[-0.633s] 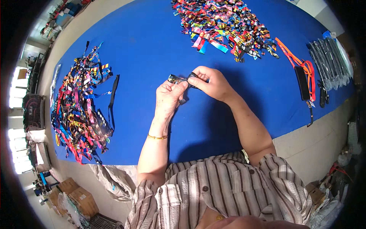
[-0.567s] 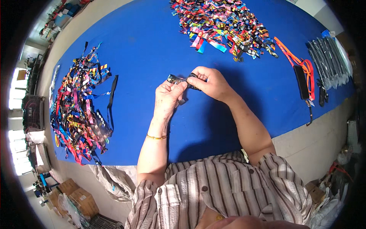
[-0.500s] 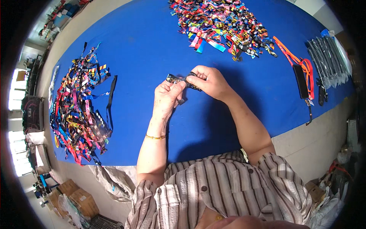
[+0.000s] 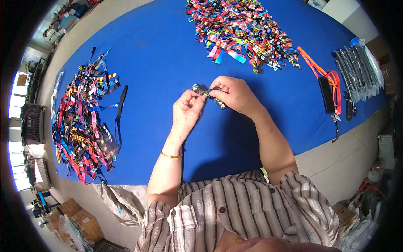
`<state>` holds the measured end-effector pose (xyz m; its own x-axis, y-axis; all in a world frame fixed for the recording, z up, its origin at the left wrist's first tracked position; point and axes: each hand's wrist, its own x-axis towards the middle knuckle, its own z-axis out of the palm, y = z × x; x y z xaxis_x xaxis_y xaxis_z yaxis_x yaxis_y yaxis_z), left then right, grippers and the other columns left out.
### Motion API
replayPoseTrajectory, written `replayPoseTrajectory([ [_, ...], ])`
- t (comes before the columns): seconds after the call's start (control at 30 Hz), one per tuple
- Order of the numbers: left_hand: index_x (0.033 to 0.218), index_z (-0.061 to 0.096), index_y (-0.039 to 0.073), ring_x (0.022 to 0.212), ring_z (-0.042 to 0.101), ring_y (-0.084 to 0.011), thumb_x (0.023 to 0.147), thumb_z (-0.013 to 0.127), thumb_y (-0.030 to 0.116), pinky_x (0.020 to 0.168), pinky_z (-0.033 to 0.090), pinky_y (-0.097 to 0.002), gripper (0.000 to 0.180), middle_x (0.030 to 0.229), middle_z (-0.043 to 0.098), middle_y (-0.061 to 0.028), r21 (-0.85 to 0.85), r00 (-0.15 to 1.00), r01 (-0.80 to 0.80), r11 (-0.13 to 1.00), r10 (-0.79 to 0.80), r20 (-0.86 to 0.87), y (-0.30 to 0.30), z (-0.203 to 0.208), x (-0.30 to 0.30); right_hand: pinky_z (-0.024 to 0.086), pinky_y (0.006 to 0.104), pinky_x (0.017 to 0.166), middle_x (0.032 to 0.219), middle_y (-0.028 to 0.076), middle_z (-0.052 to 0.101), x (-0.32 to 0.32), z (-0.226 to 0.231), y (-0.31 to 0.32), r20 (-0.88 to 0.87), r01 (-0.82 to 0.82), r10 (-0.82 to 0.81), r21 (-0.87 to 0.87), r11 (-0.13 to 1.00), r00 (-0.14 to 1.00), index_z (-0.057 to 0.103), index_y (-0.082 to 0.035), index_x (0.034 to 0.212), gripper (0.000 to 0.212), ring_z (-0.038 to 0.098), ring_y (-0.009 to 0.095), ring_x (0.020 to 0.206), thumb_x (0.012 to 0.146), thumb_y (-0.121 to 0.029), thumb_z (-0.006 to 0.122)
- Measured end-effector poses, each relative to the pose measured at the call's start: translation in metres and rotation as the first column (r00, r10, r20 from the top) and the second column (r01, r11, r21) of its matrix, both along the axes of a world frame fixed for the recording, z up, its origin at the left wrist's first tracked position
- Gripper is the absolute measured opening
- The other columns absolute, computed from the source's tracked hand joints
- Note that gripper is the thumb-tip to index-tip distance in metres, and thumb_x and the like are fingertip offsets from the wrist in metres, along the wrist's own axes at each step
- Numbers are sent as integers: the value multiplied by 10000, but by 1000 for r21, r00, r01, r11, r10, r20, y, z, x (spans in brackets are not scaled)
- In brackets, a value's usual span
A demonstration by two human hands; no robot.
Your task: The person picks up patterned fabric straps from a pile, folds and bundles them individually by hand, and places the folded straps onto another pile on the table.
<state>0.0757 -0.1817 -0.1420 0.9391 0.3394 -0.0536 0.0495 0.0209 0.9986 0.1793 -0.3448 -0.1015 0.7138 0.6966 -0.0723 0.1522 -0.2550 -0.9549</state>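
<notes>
Over the middle of the blue table, both hands pinch a short dark strap (image 4: 199,88) with a light, yellowish pattern. My left hand (image 4: 186,111) grips it with thumb and forefinger near its centre. From the other side, my right hand (image 4: 236,95) holds it close by, thumb against bent fingers. One end of the strap sticks out beyond the left fingertips, and the other hangs below the right thumb. The strap's middle is partly hidden by the fingers, so how it is folded there I cannot tell.
A loose heap of colourful straps (image 4: 86,122) covers the table's left side. At the far side lies a big pile of small strap bundles (image 4: 247,31). To the right are a black phone (image 4: 325,94) on an orange lanyard (image 4: 334,80) and plastic-wrapped dark packs (image 4: 359,73).
The strap has tilted, its left end higher and its right end showing more below my right thumb. Both hands have shifted slightly right, still pinching it.
</notes>
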Motion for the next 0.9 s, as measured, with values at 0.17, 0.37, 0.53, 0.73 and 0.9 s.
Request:
replayPoseTrajectory([
  [0.17, 1070, 643, 51, 590, 491, -23, 922, 656, 98, 554, 421, -213, 155, 660, 555, 47, 207, 1000, -14, 978, 15, -5, -9, -3, -1, 456, 258, 598, 801, 34, 602, 14, -4, -12, 422, 162, -143, -9, 987, 895, 683, -37, 909, 110, 551, 102, 654, 815, -56, 737],
  [0.37, 1124, 626, 40, 595, 549, -77, 915, 646, 111, 582, 464, -240, 221, 713, 599, -15, 351, 999, 26, 936, -15, -33, -11, 1, -3, 508, 324, 675, 875, 59, 625, 49, -11, -32, 677, 277, -250, 70, 958, 692, 712, -92, 872, 109, 630, 217, 769, 776, -104, 762],
  [0.53, 1117, 633, 48, 632, 614, -172, 905, 636, 127, 620, 501, -303, 226, 744, 633, -70, 417, 999, 38, 908, -29, -28, -9, -7, -3, 510, 333, 699, 864, 57, 615, 77, -13, -37, 685, 351, -318, 97, 932, 656, 736, -89, 861, 105, 626, 226, 788, 763, -93, 775],
  [0.73, 1120, 638, 47, 696, 647, -206, 904, 633, 145, 666, 521, -328, 238, 776, 657, -84, 457, 998, 44, 888, -22, -53, -8, -5, -1, 512, 372, 720, 870, 49, 614, 101, -25, -25, 771, 369, -281, 64, 927, 571, 742, -112, 874, 120, 629, 242, 833, 761, -128, 779],
  [0.9, 1111, 644, 43, 723, 662, -213, 904, 633, 146, 689, 531, -329, 232, 810, 674, -99, 436, 994, 69, 897, -26, -104, -8, -5, -2, 510, 411, 754, 873, 62, 597, 104, -28, -14, 823, 419, -237, -2, 908, 516, 726, -124, 863, 111, 625, 283, 849, 761, -139, 768],
])
